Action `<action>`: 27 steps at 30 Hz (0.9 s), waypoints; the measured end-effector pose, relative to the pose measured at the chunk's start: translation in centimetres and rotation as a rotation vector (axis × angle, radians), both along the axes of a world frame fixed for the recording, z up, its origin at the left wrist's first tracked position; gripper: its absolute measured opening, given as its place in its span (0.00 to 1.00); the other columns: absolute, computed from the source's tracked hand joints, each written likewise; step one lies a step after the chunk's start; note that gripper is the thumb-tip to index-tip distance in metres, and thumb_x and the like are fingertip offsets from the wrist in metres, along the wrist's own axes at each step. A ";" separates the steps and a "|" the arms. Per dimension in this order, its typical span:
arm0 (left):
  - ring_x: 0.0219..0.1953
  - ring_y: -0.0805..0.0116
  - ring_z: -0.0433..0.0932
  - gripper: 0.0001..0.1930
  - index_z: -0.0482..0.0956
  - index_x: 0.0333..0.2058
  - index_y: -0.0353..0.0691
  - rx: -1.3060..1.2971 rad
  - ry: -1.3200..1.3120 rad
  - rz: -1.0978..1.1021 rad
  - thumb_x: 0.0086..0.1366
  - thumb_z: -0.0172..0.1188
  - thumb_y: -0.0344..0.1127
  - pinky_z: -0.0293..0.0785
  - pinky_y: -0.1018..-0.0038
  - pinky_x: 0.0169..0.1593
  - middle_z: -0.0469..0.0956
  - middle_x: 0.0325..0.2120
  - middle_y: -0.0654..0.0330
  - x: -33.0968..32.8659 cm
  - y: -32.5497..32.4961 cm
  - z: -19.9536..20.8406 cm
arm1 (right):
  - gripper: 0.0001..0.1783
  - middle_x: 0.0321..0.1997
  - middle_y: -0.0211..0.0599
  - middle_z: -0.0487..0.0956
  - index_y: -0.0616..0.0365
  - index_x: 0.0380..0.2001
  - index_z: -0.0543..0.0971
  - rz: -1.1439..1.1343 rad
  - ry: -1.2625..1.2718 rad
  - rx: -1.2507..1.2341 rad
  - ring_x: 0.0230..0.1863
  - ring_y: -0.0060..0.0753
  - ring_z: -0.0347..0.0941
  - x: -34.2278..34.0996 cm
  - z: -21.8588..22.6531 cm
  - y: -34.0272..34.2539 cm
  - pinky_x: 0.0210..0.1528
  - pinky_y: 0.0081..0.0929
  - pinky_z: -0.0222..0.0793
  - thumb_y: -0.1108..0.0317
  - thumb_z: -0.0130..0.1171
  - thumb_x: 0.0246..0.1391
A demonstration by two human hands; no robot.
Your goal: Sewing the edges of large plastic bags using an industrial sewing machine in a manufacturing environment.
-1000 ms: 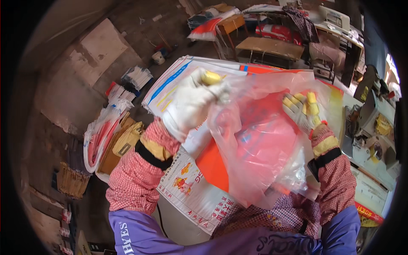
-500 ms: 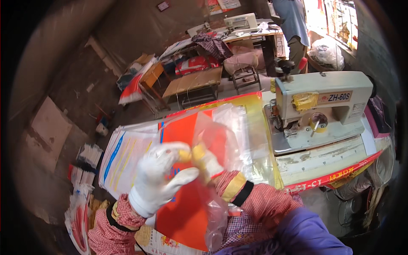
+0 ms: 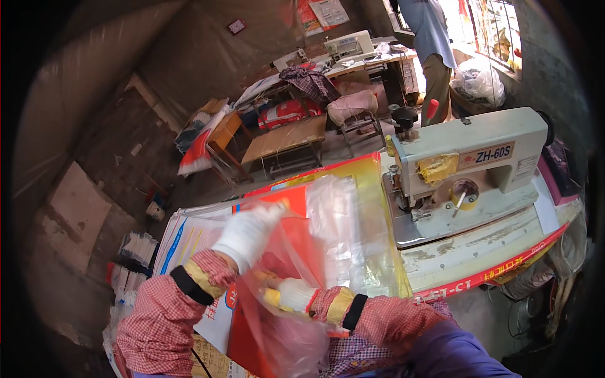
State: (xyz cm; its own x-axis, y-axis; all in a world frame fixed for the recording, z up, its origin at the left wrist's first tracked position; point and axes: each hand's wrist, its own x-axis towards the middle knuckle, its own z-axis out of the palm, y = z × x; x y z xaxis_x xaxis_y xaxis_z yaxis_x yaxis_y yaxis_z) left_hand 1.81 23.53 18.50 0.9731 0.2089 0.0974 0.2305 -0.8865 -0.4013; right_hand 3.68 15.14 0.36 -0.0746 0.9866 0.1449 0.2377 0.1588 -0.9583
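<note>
A loose clear plastic bag (image 3: 293, 340) hangs in folds between my hands, over a red and white printed sack (image 3: 242, 334). My left hand (image 3: 249, 233), in a white glove, reaches forward over the stacked sacks. Motion smears its fingers beside the bag's upper part, and their grip does not show. Lower and nearer to me is my right hand (image 3: 291, 295), in a white and yellow glove. Its fingers are bent into the bag's folds, partly behind the film. More clear plastic bags (image 3: 337, 233) lie on the pile to the right.
At right, a pale sewing machine (image 3: 469, 164) stands on a worn table (image 3: 454, 258) bordered by a red printed strip. Behind are a wooden bench (image 3: 283, 138), a padded stool (image 3: 353, 107) and more machines (image 3: 350, 44). A person (image 3: 432, 50) stands near the window. Bundled sacks (image 3: 132, 252) sit at left.
My left hand has moved forward, turning from a curled, raised pose. My right hand has come down toward me, and the clear bag now spreads between both. The view has shifted slightly.
</note>
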 end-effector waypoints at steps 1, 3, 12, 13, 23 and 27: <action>0.34 0.54 0.81 0.14 0.73 0.42 0.40 0.050 -0.014 0.090 0.55 0.54 0.27 0.77 0.62 0.37 0.79 0.31 0.55 0.1 0.5 0.4 | 0.28 0.70 0.45 0.60 0.57 0.64 0.62 0.009 0.014 -0.021 0.72 0.41 0.52 0.5 0.8 -0.6 0.70 0.26 0.49 0.55 0.42 0.64; 0.31 0.55 0.81 0.11 0.75 0.39 0.41 0.171 0.040 0.377 0.56 0.54 0.28 0.78 0.62 0.35 0.80 0.27 0.56 0.8 1.7 1.2 | 0.30 0.70 0.46 0.59 0.56 0.65 0.60 0.040 -0.122 0.046 0.70 0.41 0.53 1.5 1.8 -0.6 0.69 0.29 0.50 0.52 0.39 0.65; 0.31 0.61 0.76 0.07 0.77 0.30 0.40 0.740 -0.350 -0.015 0.51 0.56 0.32 0.73 0.64 0.37 0.73 0.25 0.59 8.5 3.3 8.4 | 0.33 0.63 0.51 0.68 0.57 0.61 0.66 0.689 -0.503 -0.228 0.57 0.46 0.70 -0.2 2.7 -0.8 0.59 0.34 0.66 0.45 0.45 0.62; 0.34 0.61 0.76 0.08 0.75 0.33 0.37 0.881 -0.306 -0.133 0.53 0.55 0.31 0.71 0.64 0.44 0.73 0.29 0.57 9.3 3.0 9.4 | 0.32 0.62 0.50 0.69 0.58 0.61 0.67 0.727 -0.527 -0.177 0.56 0.44 0.71 -1.0 2.8 -1.7 0.58 0.34 0.66 0.47 0.45 0.61; 0.37 0.50 0.82 0.15 0.80 0.40 0.46 0.407 -0.165 0.135 0.60 0.50 0.42 0.78 0.57 0.39 0.80 0.37 0.50 16.2 -1.7 7.0 | 0.21 0.52 0.43 0.77 0.61 0.54 0.72 0.221 -0.525 0.046 0.50 0.30 0.75 2.6 -6.8 -14.9 0.51 0.30 0.70 0.66 0.52 0.58; 0.39 0.50 0.82 0.15 0.79 0.42 0.45 0.431 0.006 0.126 0.63 0.45 0.40 0.78 0.56 0.41 0.80 0.39 0.49 17.3 -2.3 5.9 | 0.15 0.40 0.40 0.81 0.58 0.45 0.79 -0.689 0.485 0.039 0.44 0.28 0.77 6.2 -6.1 -20.9 0.47 0.28 0.71 0.76 0.54 0.54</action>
